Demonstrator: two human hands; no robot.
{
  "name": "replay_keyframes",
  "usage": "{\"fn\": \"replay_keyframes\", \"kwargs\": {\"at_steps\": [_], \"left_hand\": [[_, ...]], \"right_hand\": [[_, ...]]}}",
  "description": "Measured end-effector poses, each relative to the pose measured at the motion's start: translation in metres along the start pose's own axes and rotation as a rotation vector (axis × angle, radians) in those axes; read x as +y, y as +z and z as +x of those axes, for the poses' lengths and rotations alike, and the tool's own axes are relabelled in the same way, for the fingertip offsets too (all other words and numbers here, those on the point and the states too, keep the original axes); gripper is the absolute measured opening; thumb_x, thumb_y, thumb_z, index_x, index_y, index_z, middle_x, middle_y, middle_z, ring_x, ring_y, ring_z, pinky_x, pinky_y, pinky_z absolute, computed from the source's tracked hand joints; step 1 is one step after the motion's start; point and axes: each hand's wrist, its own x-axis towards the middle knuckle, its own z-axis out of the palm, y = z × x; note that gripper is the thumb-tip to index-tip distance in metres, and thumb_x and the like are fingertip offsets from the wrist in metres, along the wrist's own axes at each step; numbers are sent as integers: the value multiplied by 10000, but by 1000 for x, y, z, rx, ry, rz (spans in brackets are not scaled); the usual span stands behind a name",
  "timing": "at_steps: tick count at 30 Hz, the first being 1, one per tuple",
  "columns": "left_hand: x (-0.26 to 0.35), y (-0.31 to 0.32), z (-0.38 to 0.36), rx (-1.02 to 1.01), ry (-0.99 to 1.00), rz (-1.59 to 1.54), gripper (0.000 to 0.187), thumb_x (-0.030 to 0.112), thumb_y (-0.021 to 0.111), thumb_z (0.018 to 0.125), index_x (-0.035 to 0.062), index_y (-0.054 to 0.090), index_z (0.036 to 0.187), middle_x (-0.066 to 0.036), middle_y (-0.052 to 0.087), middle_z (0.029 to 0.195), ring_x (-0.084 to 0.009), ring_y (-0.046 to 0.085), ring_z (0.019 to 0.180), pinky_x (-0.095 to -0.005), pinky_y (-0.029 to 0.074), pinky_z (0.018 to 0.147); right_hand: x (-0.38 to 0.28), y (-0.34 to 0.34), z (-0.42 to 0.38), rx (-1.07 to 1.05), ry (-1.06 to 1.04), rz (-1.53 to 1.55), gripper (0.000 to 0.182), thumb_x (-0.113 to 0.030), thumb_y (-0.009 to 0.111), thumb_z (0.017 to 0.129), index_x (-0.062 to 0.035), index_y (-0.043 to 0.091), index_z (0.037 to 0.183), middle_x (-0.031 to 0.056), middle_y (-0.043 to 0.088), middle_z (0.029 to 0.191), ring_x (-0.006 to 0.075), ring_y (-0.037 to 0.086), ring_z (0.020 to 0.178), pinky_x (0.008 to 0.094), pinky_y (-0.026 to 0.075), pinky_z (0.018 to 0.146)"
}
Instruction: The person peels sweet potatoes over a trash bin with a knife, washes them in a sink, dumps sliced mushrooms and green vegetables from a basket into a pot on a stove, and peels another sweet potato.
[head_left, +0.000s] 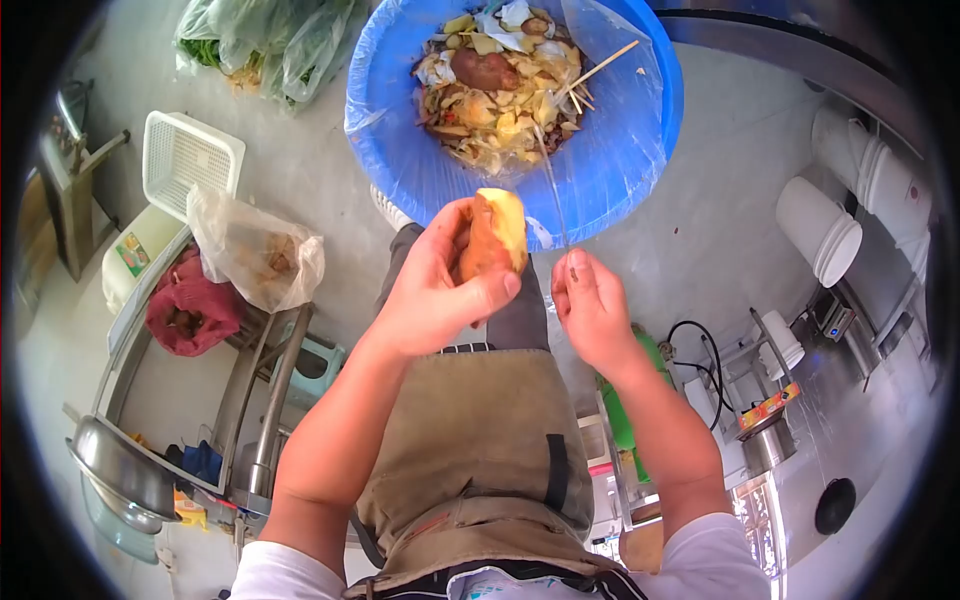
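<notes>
A partly peeled potato [492, 240] is in my left hand [448, 282], with bare yellow flesh on its upper right side and brown skin on the rest. My right hand [590, 308] is closed at the thumb and fingertips, just right of the potato and apart from it. From its fingertips a thin, shiny, blade-like tool [554, 190] points up over the bin; its exact form is hard to make out. Beyond both hands stands a blue bin [665, 90] lined with clear plastic, holding peelings, scraps and wooden sticks.
To the left are a white basket [193, 165], a clear plastic bag [262, 255], a maroon bag [192, 305] and a metal bowl [125, 475]. Bags of greens [270, 50] lie at the upper left. White buckets [818, 230] stand at the right.
</notes>
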Motion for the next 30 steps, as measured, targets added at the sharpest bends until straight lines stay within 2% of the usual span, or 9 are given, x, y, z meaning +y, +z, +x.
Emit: {"fn": "replay_keyframes", "kwargs": {"at_steps": [3,5,6,7,10,12,22,25,30], "left_hand": [[19,6,-16,-98,-24,-81,752,220,752,730,-42,406,1344,-73,584,1116,-125,572,985,-274,477,851],[40,22,-46,-179,57,-115,854,250,760,696,-51,367,1393,-105,584,1197,-185,583,1095,-318,459,957],[55,27,-62,-335,100,-160,900,255,754,680,-65,340,1413,-148,570,1261,-231,567,1175,-349,444,1007],[64,35,-71,-430,151,-186,767,258,742,706,-72,415,1317,-170,593,1186,-258,592,1090,-361,464,945],[81,58,-81,-404,343,-120,442,268,706,784,-95,641,1028,-237,661,959,-338,665,836,-400,523,759],[82,72,-92,-248,353,-60,366,73,747,702,-79,666,1024,-189,683,899,-275,676,766,-344,531,667],[49,73,-67,-461,787,-403,585,213,662,774,-205,550,1168,-344,612,1120,-384,664,931,-435,540,802],[47,62,-64,-557,798,-290,632,227,665,747,-213,536,1182,-351,608,1122,-389,662,929,-442,537,805],[46,78,-73,-459,743,-415,678,243,667,723,-211,524,1206,-336,612,1140,-403,662,917,-445,537,804]], "right_hand": [[-6,-1,-8,25,55,147,432,-405,388,1049,-65,504,809,-17,435,623,58,389,543,230,330,501],[-9,-1,-6,46,76,204,426,-415,381,1049,-75,499,821,-16,429,635,58,374,535,218,323,496],[-11,-2,-7,54,88,216,425,-419,379,1049,-78,495,824,-16,428,641,56,369,533,213,319,492],[-12,-3,-9,58,108,226,423,-424,378,1048,-81,490,827,-15,428,648,55,365,530,209,316,488],[-7,-4,-10,41,108,179,485,-502,351,1032,-84,468,817,-1,438,618,65,377,477,217,324,438],[-10,-6,-3,41,71,157,513,-537,341,1024,-84,461,815,2,442,603,70,382,452,221,332,422],[-13,-4,-3,46,95,158,521,-549,344,1020,-88,460,806,0,440,596,69,391,461,217,340,427],[-13,-4,-3,48,96,160,519,-548,346,1019,-89,461,807,0,440,595,68,390,461,217,341,427],[-16,-5,-2,50,94,152,517,-546,348,1020,-88,463,809,0,441,597,68,392,462,217,343,429]]}}
